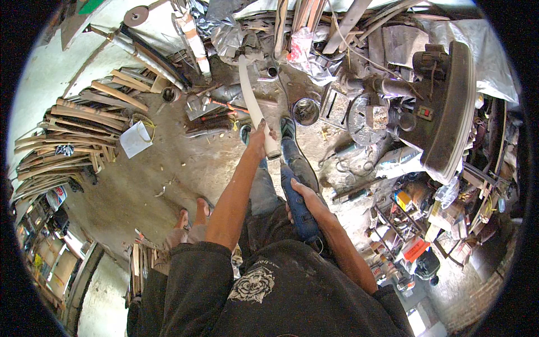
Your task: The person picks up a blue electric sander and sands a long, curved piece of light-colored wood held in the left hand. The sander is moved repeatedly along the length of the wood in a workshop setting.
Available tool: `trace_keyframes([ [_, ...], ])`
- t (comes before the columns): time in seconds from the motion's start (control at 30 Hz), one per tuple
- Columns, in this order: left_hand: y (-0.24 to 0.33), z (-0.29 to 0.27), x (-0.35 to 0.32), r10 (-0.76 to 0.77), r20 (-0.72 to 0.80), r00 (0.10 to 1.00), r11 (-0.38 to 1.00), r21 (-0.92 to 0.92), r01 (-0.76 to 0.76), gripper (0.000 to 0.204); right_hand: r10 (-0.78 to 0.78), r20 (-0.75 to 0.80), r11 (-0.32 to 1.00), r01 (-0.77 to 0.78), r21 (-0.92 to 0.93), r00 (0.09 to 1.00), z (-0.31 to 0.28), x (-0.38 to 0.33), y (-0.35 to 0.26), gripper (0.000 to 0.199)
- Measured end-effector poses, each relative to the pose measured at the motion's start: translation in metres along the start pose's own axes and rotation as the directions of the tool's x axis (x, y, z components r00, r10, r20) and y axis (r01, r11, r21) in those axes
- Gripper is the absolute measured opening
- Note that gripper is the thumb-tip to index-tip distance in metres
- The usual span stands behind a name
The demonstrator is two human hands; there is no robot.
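Observation:
My left hand [259, 140] is closed around a long pale tube [251, 94], gripping it close to its nearer end. From there the tube runs away from me toward the far clutter, bending slightly. Its near end looks hollow, with a dark rim. In my right hand [307, 197] is a blue handheld power tool [297, 210], shaped like a slim straight grinder, with fingers wrapped round its body. The tool's narrow tip points up at the tube's near end; whether the two touch, I cannot tell. Both are held over my legs.
A large dark machine [449, 112] with a round slotted table [365, 118] stands at the right. Stacked wood strips [78, 129] line the left. A round metal container [306, 111] and hand tools [216, 109] lie ahead on the floor. Another person's bare feet [193, 213] show at lower left.

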State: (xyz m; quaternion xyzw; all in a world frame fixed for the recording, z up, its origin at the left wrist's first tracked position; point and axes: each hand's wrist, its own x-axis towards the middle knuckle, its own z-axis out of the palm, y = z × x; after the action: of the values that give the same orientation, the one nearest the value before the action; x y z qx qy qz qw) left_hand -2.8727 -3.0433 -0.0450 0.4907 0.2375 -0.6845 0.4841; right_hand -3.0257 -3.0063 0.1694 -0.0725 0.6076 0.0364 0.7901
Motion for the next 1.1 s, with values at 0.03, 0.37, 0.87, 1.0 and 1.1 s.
trace_keyframes([
  [0.03, 0.0, 0.001, 0.0, 0.01, -0.011, 1.0, 1.0, 0.006, -0.01, 0.027, 0.002, -0.002, 1.0, -0.002, 0.002, 1.0, 0.0, 0.0, 0.0, 0.05],
  [0.37, 0.001, -0.005, 0.006, -0.053, -0.01, 0.999, 0.999, -0.002, 0.053, 0.026, -0.019, 0.001, 1.0, 0.019, 0.002, 1.0, 0.002, -0.002, -0.001, 0.048],
  [0.87, 0.047, 0.017, -0.01, -0.091, 0.175, 0.98, 0.989, -0.101, 0.11, 0.026, 0.11, 0.097, 0.954, -0.133, 0.27, 0.989, -0.009, -0.047, -0.002, 0.045],
  [1.0, 0.039, 0.044, 0.005, -0.123, -0.004, 0.992, 0.99, 0.074, 0.123, 0.029, -0.067, -0.06, 0.997, 0.069, 0.033, 0.996, -0.003, -0.036, 0.007, 0.042],
  [1.1, 0.028, 0.052, 0.022, -0.131, -0.084, 0.988, 0.966, 0.212, 0.146, 0.031, -0.146, -0.099, 0.987, 0.139, -0.074, 0.984, 0.002, -0.03, 0.003, 0.038],
])
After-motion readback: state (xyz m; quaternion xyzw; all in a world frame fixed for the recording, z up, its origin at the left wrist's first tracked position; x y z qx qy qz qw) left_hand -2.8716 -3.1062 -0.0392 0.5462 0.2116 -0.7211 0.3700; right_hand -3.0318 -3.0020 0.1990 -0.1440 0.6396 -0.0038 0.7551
